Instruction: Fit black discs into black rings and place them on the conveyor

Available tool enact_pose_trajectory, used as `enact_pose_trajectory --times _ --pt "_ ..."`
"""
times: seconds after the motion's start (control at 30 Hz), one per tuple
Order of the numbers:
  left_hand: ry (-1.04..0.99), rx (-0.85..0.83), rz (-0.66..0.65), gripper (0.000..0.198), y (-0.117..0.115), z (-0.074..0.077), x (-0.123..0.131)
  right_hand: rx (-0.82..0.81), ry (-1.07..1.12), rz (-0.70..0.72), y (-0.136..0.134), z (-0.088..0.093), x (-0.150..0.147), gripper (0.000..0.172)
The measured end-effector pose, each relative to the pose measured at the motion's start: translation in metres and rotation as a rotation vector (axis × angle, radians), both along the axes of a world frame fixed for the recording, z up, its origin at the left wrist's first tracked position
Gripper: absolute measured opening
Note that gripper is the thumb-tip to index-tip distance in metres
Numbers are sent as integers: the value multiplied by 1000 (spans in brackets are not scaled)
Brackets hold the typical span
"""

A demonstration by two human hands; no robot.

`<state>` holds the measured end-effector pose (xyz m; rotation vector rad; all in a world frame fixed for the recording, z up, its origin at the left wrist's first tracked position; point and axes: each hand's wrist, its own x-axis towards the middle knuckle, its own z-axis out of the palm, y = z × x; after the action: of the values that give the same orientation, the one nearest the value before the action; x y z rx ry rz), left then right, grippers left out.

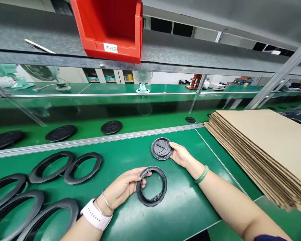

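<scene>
My left hand (pixel 130 185) grips a black plastic ring (pixel 165 187) by its left rim, thumb on top and fingers behind. The ring is tilted over the green worktop (pixel 185 207), and green shows through its open middle. Farther out, my right hand (pixel 180 153) pinches a round black disc (pixel 161 149) at its right edge. Raised lines and a bar cross the disc's face. Disc and ring are apart from each other. Several larger-looking black rings (pixel 82 168) lie on the worktop to the left of my left hand.
Beyond a metal rail (pixel 90 140), several black discs (pixel 111 127) lie on a green strip. A tall stack of cardboard sheets (pixel 266 144) stands at the right. Overhead, a red bin (pixel 112 43) sits on a grey shelf (pixel 190 50). Small fans (pixel 142 80) stand farther back.
</scene>
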<state>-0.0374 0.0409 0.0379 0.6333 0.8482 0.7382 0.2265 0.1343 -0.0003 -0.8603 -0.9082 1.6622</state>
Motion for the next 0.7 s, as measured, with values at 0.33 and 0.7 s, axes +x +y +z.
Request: enact_pose_trajectory --times 0.33,0.7 --pt "20 7 -28 23 1 -5 -5 617 -677 -313 128 32 -72 30" --pt "-187 -118 371 30 11 -3 -10 503 -1401 -570 190 12 46 40"
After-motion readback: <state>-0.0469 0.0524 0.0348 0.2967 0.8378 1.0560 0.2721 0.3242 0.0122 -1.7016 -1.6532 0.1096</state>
